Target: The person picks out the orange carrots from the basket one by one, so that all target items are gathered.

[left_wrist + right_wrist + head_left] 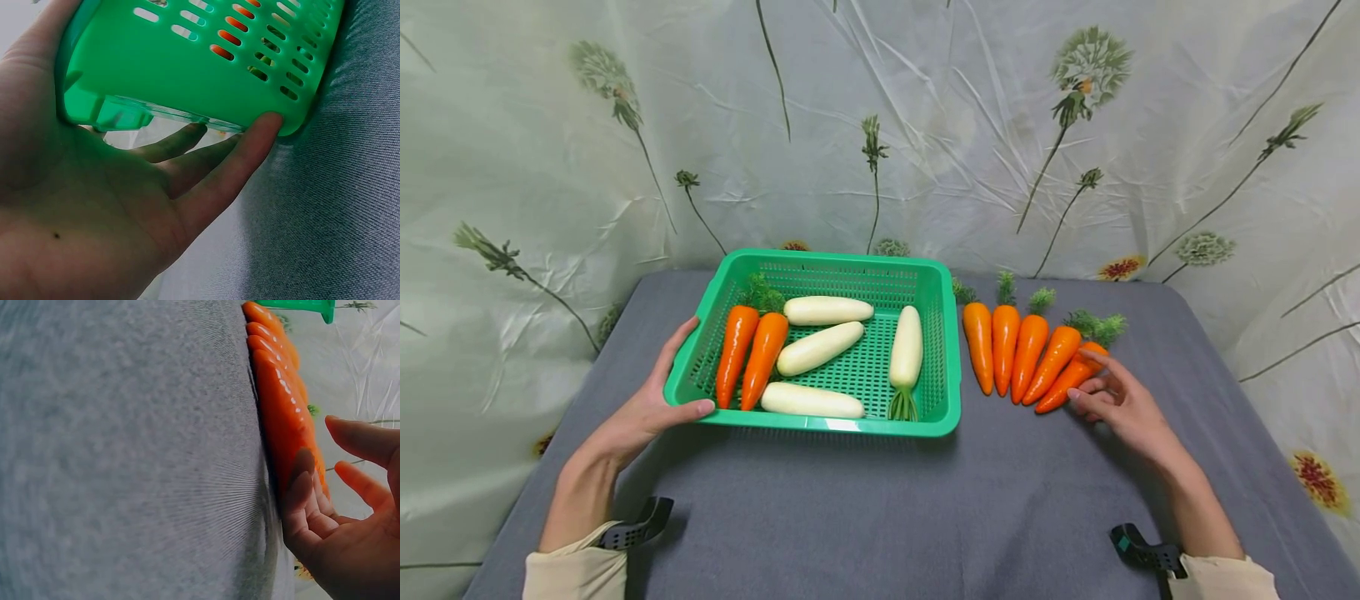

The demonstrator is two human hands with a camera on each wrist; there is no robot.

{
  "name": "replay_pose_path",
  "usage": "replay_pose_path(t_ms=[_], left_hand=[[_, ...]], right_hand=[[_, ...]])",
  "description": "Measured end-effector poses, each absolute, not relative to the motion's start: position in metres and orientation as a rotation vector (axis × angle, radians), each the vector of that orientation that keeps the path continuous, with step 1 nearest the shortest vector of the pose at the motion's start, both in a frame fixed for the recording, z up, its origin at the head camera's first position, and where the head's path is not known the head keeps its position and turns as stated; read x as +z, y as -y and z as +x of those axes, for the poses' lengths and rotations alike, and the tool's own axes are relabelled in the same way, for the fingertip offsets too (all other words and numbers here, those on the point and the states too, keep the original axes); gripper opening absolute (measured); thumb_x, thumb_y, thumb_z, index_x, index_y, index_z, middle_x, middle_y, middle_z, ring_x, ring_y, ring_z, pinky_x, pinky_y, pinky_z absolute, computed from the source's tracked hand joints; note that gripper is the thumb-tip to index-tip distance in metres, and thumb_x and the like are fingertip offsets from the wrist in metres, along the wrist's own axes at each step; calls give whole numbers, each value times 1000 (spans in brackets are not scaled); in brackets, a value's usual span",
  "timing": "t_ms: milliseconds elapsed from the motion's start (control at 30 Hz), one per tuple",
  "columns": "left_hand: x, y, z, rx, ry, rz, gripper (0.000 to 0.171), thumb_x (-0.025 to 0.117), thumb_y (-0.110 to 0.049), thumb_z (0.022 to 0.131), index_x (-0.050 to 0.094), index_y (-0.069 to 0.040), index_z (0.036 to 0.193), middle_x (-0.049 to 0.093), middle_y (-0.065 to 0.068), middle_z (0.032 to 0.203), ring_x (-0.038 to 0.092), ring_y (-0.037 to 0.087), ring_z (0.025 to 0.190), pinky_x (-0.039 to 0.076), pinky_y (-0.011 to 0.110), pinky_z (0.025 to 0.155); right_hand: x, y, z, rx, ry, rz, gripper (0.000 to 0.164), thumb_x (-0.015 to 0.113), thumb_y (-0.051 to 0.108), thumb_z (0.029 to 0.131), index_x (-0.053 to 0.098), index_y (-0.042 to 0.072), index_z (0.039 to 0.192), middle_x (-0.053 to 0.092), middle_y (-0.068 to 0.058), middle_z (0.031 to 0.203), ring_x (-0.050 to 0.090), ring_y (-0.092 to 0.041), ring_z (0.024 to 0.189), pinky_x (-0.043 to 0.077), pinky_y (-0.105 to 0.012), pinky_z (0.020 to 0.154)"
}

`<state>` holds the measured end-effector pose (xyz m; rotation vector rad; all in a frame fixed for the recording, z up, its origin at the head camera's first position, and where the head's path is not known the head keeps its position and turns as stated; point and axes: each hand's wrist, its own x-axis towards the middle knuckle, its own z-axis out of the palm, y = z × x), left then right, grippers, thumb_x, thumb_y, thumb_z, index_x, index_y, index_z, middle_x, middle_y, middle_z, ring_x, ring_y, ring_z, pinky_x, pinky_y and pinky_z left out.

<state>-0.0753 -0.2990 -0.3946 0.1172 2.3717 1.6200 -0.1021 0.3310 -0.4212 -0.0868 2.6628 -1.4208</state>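
Observation:
My left hand grips the left front corner of a green plastic basket, thumb over the front rim and fingers along the outer side. In the left wrist view the fingers lie against its slotted wall. Inside are two orange carrots with green tops and several white radishes, one with green stalks. Right of the basket, several carrots lie in a fanned row. My right hand is at the rightmost carrot, fingertips touching its side, index finger and thumb spread apart.
A grey cloth covers the table. Behind it hangs a pale curtain printed with dandelions. Black straps circle both wrists, below light sleeves.

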Motion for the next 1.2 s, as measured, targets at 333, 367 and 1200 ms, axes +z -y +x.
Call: replay_pose_path(t_ms=[333, 367, 1200], left_hand=[[-394, 299, -75, 1626, -2370, 120, 107, 70, -15, 95, -4, -50, 164, 7, 11, 167, 34, 17, 129, 40, 19, 90], [-394, 300, -75, 1621, -2374, 119, 107, 70, -15, 95, -4, -50, 164, 7, 11, 168, 34, 17, 129, 40, 19, 90], [-395, 301, -73, 1607, -2384, 107, 107, 70, -16, 95, -4, -50, 164, 9, 11, 166, 32, 16, 129, 40, 19, 90]], right_hand=[[-416, -330, -107, -1434, -2718, -87, 62, 68, 14, 101, 39, 1, 155, 65, 14, 88, 65, -10, 68, 50, -28, 62], [-414, -329, -108, -1421, -2729, -91, 62, 68, 15, 102, 39, 1, 155, 64, 15, 88, 65, -10, 69, 50, -28, 62], [-377, -284, -126, -1367, -2665, -232, 52, 64, 34, 105, 53, 10, 150, 62, -7, 121, 70, -7, 97, 53, -20, 85]])
